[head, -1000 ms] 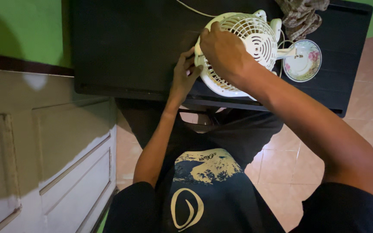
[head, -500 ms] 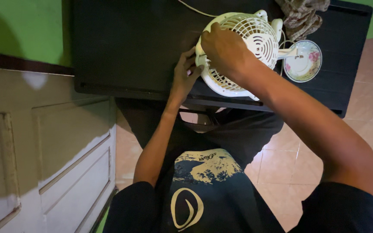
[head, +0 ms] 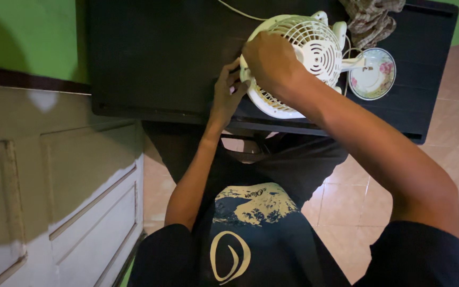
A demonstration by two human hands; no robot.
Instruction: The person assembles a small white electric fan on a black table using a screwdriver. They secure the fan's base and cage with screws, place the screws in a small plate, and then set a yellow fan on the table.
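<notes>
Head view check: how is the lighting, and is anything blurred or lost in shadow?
Head view: dim, warm light; the black table swallows detail. The white fan and both hands, left hand and right hand, stay sharp. Soft shadows fall on the pale door. No glare or motion blur shows.

One head-worn camera looks steeply down, close over the table [head: 150,64].

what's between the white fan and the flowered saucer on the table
In the head view, a white handle-like piece juts from the fan over the saucer's rim, with a thin cord beside it; otherwise only dark table.
</notes>
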